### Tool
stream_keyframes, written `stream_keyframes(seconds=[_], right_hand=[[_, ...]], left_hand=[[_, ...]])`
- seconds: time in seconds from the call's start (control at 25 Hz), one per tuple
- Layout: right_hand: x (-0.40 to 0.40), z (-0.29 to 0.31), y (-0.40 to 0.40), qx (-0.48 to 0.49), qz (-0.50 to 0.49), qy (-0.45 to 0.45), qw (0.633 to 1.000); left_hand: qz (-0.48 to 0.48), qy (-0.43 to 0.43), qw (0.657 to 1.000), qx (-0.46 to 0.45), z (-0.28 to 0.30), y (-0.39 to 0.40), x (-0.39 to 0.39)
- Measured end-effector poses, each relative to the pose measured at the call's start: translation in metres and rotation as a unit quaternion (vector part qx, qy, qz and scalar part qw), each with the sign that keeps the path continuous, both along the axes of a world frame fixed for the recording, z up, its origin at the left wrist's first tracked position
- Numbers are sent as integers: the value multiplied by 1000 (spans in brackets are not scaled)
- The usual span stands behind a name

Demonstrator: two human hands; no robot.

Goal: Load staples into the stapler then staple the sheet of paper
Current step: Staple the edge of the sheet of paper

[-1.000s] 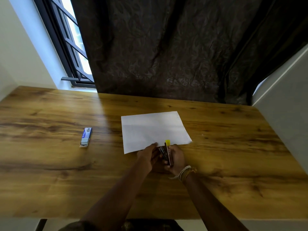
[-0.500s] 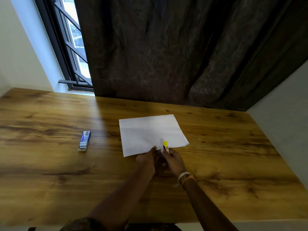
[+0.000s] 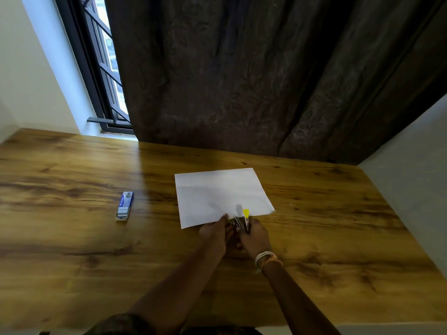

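A small metal stapler [image 3: 241,220] with a yellow tip sits between both hands at the near edge of the white sheet of paper [image 3: 221,193]. My right hand [image 3: 255,236] grips the stapler's body from the right. My left hand [image 3: 215,232] holds it from the left with fingertips at its metal part. The stapler's top looks raised, and most of its body is hidden by my fingers. A blue staple box [image 3: 125,205], slid open with staples showing, lies far to the left.
The wooden table [image 3: 72,250] reaches a white wall on the right. A dark curtain [image 3: 254,81] hangs behind the far edge, beside a barred window [image 3: 101,68] at the back left.
The hands and stapler stay at the paper's near edge with only a slight shift. The stapler's yellow tip and metal part now reach further over the paper. The camera tilted.
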State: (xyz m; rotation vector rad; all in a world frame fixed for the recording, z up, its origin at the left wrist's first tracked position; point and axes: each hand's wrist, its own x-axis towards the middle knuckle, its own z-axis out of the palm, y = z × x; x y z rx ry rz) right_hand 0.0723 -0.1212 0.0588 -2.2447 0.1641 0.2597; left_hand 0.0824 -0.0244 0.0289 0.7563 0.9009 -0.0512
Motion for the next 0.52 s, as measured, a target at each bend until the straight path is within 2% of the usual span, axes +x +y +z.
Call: stream_keyframes(seconds=[0.28,0.52], right_hand=[[-4,-1,6,-86,20,-54,995],[-7,-1,10,-115,23,-61,991]], left_hand=[[3,-8,1000,-3,-1,0,1],[-19,-7,1000,-14,4,0,0]])
